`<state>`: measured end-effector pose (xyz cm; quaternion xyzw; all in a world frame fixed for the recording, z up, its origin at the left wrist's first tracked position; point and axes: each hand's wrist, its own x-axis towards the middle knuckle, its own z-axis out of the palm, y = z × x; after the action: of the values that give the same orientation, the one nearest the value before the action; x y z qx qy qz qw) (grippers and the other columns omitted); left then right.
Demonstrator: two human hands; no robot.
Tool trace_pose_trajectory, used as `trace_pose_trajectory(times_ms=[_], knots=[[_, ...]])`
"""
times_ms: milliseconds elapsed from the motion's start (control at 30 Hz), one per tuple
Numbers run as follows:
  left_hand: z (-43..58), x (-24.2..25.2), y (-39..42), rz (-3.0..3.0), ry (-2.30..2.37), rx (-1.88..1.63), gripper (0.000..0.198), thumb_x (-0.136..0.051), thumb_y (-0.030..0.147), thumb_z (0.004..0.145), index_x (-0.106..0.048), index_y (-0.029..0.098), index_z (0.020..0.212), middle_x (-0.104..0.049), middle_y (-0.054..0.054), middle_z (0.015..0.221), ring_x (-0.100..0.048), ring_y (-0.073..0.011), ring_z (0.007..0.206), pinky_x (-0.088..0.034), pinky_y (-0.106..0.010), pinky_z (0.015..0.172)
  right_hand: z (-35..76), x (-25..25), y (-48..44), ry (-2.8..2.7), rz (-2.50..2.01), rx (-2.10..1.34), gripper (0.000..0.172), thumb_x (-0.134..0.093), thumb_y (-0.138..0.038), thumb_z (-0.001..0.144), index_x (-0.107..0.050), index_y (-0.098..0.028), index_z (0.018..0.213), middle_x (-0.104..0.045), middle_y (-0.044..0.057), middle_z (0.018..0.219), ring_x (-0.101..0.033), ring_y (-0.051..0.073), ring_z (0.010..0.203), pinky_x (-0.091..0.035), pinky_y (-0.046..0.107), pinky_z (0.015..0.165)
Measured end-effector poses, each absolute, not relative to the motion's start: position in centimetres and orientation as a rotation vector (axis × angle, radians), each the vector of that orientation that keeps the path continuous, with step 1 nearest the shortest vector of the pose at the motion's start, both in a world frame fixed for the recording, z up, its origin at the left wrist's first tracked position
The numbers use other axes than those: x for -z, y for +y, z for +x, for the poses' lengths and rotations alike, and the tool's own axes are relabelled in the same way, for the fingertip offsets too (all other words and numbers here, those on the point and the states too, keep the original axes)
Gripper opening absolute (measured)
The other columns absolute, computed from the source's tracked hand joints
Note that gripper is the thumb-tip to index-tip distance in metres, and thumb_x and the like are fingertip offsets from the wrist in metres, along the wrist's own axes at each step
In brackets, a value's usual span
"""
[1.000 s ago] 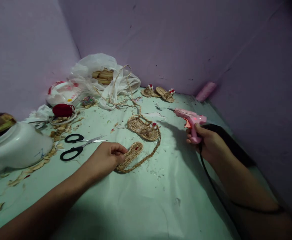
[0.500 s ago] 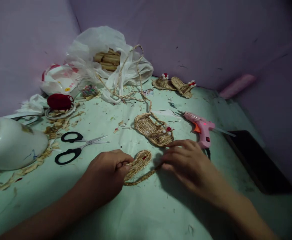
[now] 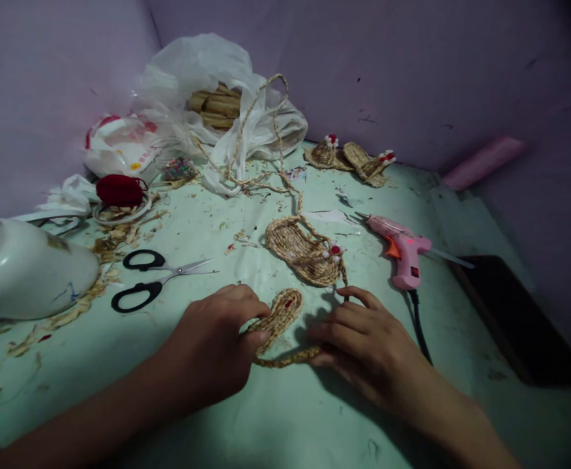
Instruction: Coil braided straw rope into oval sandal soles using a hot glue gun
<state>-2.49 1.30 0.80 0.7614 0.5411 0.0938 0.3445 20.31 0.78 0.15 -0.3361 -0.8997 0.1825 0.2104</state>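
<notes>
A small half-made woven straw sole (image 3: pixel 281 314) lies on the pale green table cover (image 3: pixel 285 417), with a loose braided straw cord (image 3: pixel 290 357) curling round its near side. My left hand (image 3: pixel 217 345) pinches the near end of the sole between thumb and fingers. My right hand (image 3: pixel 364 339) rests on the cord just right of the sole, fingers bent and pressing it down. A finished tiny straw sandal (image 3: pixel 301 251) with red and white beads sits just beyond. The pink glue gun (image 3: pixel 400 247) lies on the table to the right, not held.
Black-handled scissors (image 3: pixel 156 280) lie to the left. A white rounded vessel (image 3: pixel 26 273) stands at the far left, beside straw scraps. Plastic bags with straw (image 3: pixel 217 107) fill the back corner. Two more finished sandals (image 3: pixel 349 159) sit at the back. A dark flat object (image 3: pixel 515 312) lies at right.
My right hand put the glue gun down on the table and came over to the straw cord beside the sole. My left hand kept its hold on the sole.
</notes>
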Motion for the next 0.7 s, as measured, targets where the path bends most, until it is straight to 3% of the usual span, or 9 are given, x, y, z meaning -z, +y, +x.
trace_pose_trajectory(times_ms=[133, 300, 467, 700], knots=[[-2.2, -1.4, 1.2, 1.976, 1.429, -0.082, 0.019, -0.053, 0.02, 0.075, -0.064, 0.025, 0.09, -0.062, -0.002, 0.092, -0.057, -0.0214, 0.088, -0.041, -0.036, 0.078, 20.4, -0.3, 0.6, -2.506, -0.952, -0.586, 0.02, -0.049, -0.035, 0.092, -0.065, -0.023, 0.097, -0.063, -0.001, 0.077, -0.058, 0.015, 0.073, -0.03, 0.037, 0.094], [-1.9, -1.0, 1.2, 1.975, 1.431, -0.084, 0.02, -0.053, 0.018, 0.073, -0.06, 0.024, 0.091, -0.062, -0.003, 0.091, -0.058, -0.0213, 0.086, -0.042, -0.034, 0.075, 20.1, 0.0, 0.6, -2.475, -0.954, -0.577, 0.015, -0.052, -0.027, 0.091, -0.066, -0.022, 0.087, -0.064, -0.002, 0.07, -0.056, 0.015, 0.068, -0.033, 0.039, 0.089], [-2.0, -1.1, 1.4, 2.032, 1.326, -0.028, 0.017, -0.048, 0.014, 0.074, -0.059, 0.021, 0.084, -0.06, -0.004, 0.089, -0.059, -0.0209, 0.083, -0.041, -0.032, 0.071, 19.8, 0.8, 0.5, -2.411, -1.014, -0.412, 0.01, -0.057, -0.021, 0.087, -0.066, -0.019, 0.082, -0.065, 0.001, 0.067, -0.054, 0.017, 0.065, -0.037, 0.034, 0.069], [-1.8, -1.6, 1.5, 2.102, 1.301, 0.089, 0.014, -0.047, 0.012, 0.074, -0.057, 0.021, 0.078, -0.058, -0.003, 0.085, -0.057, -0.0189, 0.075, -0.037, -0.03, 0.063, 19.1, 1.1, 1.0, -2.293, -1.025, -0.235, 0.007, -0.06, -0.018, 0.085, -0.065, -0.019, 0.08, -0.065, 0.001, 0.066, -0.051, 0.015, 0.061, -0.038, 0.033, 0.065]])
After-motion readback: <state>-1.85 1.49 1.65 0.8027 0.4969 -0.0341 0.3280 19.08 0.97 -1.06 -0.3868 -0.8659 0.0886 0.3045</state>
